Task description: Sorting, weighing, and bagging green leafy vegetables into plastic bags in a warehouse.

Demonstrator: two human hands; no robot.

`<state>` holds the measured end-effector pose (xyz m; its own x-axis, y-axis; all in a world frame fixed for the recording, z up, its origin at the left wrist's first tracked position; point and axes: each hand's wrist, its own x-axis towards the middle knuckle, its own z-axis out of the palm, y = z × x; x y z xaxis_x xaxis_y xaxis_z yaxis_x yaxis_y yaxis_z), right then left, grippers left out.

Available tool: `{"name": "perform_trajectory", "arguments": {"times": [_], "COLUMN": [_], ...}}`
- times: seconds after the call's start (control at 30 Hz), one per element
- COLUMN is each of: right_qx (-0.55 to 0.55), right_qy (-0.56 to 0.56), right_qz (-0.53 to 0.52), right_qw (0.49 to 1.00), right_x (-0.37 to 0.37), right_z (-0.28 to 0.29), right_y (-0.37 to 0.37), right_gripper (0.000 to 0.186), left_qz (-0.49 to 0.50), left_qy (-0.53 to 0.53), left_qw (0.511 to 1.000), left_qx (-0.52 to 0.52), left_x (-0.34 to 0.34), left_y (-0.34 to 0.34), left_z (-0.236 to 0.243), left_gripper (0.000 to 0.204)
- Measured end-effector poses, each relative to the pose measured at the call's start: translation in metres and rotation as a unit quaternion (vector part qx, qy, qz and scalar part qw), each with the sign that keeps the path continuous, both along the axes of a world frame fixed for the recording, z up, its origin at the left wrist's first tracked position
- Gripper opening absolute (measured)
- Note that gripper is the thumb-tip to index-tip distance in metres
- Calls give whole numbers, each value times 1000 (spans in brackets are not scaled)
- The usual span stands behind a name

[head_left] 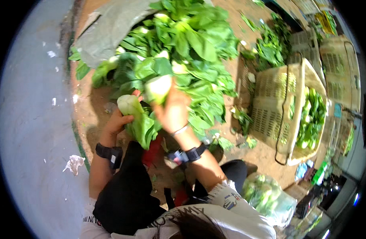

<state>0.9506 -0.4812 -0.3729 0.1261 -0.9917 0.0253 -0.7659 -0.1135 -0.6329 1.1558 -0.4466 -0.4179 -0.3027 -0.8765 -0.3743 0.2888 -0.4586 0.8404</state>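
Note:
My left hand (123, 119) is closed round a bok choy (137, 117), its pale base up and its leaves hanging toward me. Just to its right, my right hand (173, 109) grips a second bok choy (159, 87) with its pale base showing; motion blurs this hand somewhat. Both are over a large heap of leafy greens (195, 44) on the ground, partly lying by a grey sheet (97, 40) at the upper left.
A cream plastic crate (266, 91) holding greens stands to my right, with more crates (338, 71) behind it. Loose leaves (270, 47) lie beside the heap. A clear bag of vegetables (262, 193) sits lower right. A pale painted surface (35, 119) borders my left.

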Motion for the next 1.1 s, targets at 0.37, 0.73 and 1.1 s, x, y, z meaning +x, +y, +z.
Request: {"name": "perform_trajectory", "arguments": {"times": [0.37, 0.73, 1.1], "right_qx": [141, 148, 189], "right_qy": [-25, 456, 477], "right_qz": [334, 105, 393], "right_qw": [932, 871, 763], "right_x": [-97, -222, -34], "right_z": [-32, -87, 32], "right_y": [-3, -85, -40], "right_gripper": [41, 51, 39], "left_qz": [130, 119, 114], "left_qy": [241, 293, 337], "left_qw": [949, 910, 901], "left_qx": [154, 267, 247], "left_x": [-29, -6, -7], "left_y": [34, 45, 55], "left_z": [31, -36, -69], "left_gripper": [74, 64, 57]}}
